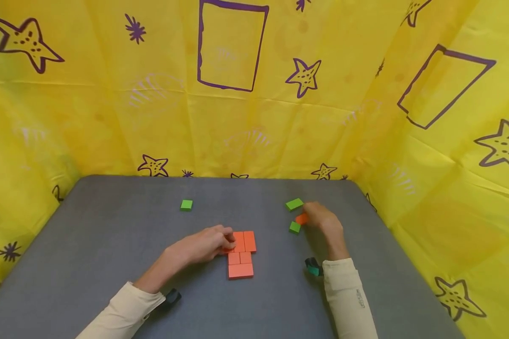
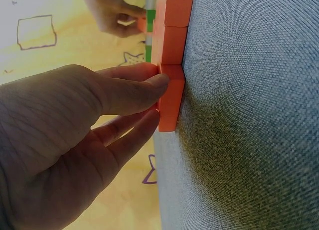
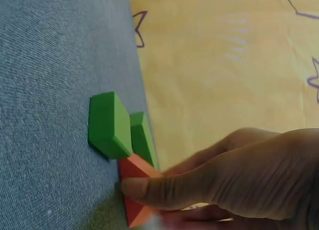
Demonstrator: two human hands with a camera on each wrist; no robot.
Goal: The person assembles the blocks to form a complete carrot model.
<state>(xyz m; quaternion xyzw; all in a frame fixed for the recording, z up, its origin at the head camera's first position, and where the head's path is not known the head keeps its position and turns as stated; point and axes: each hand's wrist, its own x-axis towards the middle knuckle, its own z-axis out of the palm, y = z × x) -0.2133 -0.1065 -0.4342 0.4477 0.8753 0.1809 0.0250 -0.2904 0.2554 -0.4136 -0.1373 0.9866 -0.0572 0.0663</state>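
My left hand (image 1: 204,243) pinches an orange block (image 2: 172,103) at the left end of the top row of a flat arrangement of orange blocks (image 1: 240,270). In the left wrist view, the thumb and fingertips meet at that block's upper face and edge, and it sits against its neighbour. To the right, my right hand (image 1: 324,221) holds another orange block (image 3: 134,165), with the thumb across its near face. Right beside it are a small green block (image 1: 294,228) and a longer green block (image 1: 294,204). The right fingers are partly hidden in the head view.
Alone toward the back left of the grey table (image 1: 123,221) lies another green block (image 1: 186,205). A yellow cloth (image 1: 165,122) printed with purple stars and frames hangs behind and along the sides. Dark straps (image 1: 313,267) show near both wrists.
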